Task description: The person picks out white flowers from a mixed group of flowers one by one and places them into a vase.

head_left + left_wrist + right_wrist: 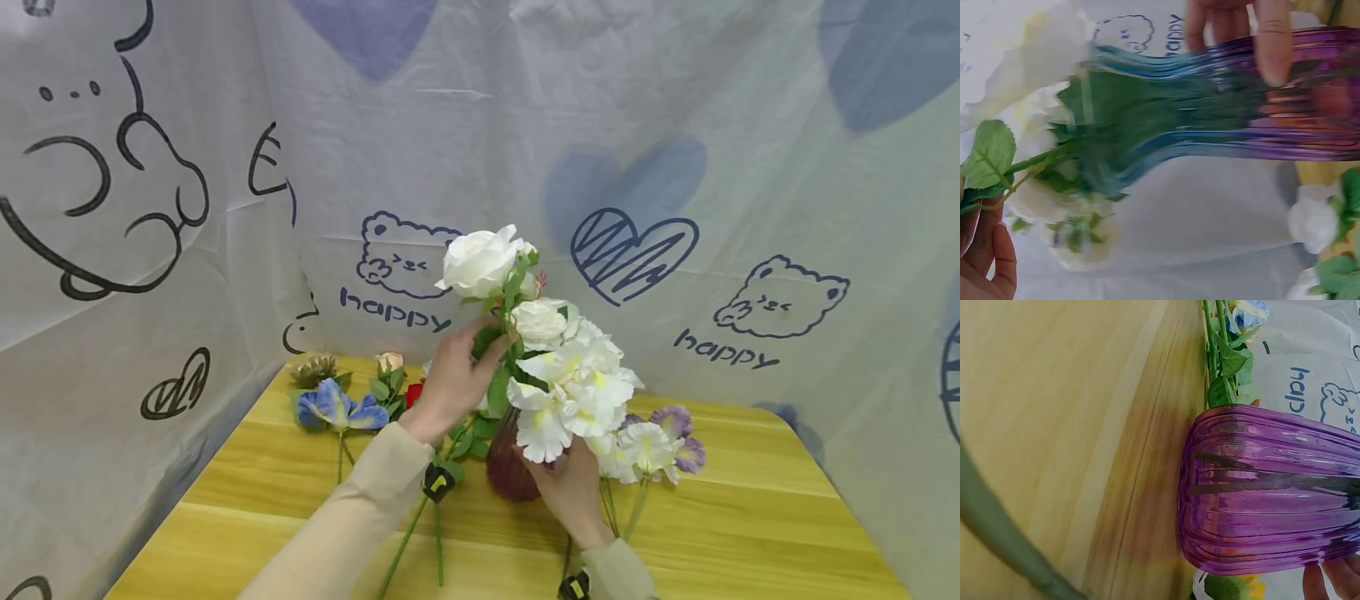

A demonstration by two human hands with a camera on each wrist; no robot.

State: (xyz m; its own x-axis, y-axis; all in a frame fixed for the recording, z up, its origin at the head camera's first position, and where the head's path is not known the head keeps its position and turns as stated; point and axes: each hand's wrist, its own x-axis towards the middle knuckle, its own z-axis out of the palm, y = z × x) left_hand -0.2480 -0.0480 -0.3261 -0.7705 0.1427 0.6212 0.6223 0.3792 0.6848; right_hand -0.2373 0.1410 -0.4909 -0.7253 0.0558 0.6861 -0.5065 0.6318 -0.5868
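In the head view a ribbed glass vase [513, 467] stands on the table, its upper part hidden behind blooms. It shades from blue at the flared mouth [1110, 125] to purple at the base [1260, 494], and dark stems show through the glass. My right hand [566, 492] grips the vase's side, thumb and fingers on opposite faces. Above the mouth, my left hand [457, 375] pinches the leafy stem [1041, 159] of a white rose [480, 262], which slants into the vase. White irises [577, 383] and a smaller white rose [540, 323] crowd the vase's right side.
Left of the vase lie a blue iris [337, 408], a red flower [413, 394], a peach rose [389, 361] and green stems [405, 542]. White and purple irises [660, 446] lie to the right on the wooden table [750, 500]. A printed curtain [480, 125] hangs close behind.
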